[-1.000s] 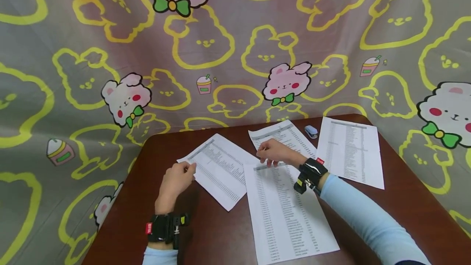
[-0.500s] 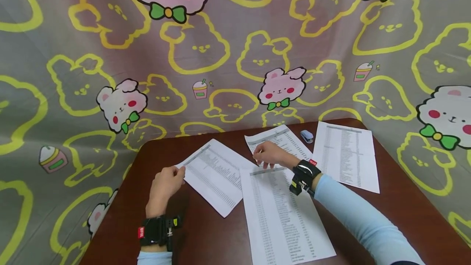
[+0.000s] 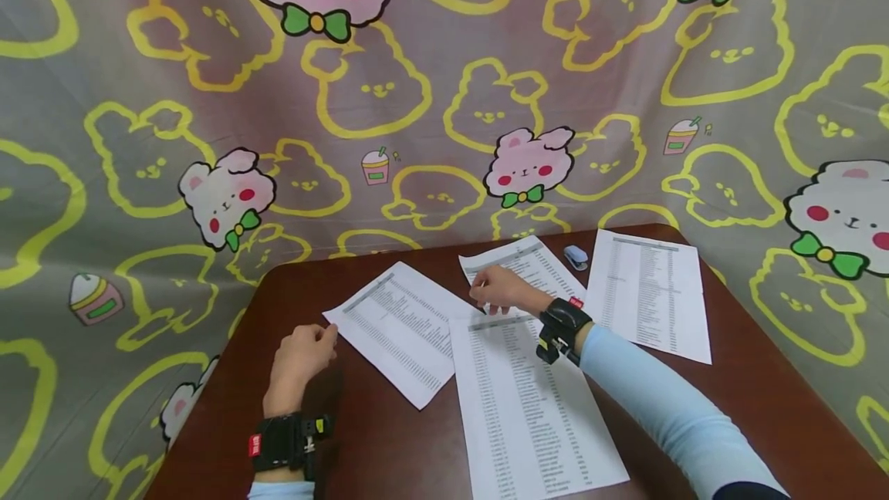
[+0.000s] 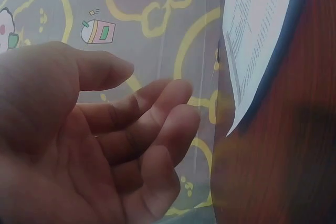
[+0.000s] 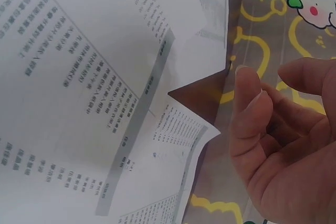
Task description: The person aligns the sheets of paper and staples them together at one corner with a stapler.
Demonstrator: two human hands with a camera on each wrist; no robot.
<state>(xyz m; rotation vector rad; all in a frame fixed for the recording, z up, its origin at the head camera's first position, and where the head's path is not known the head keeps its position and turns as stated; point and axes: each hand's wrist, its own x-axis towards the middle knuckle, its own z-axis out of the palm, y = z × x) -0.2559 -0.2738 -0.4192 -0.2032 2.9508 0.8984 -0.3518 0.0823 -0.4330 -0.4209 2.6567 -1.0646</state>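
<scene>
L hand (image 3: 300,357) has slid back off the left sheet (image 3: 401,330), fingers loosely curled, empty; desk (image 3: 389,438) carries centre sheet (image 3: 528,407), far sheet (image 3: 653,292), stapler (image 3: 576,256); R hand (image 3: 498,289) fingers loose, overlapping centre sheet's top edge, contact unclear

The printed sheets (image 3: 528,407) carry dense columns of small characters under grey header bars. In the right wrist view the sheet (image 5: 79,77) shows the characters larger, yet none can be read.
</scene>
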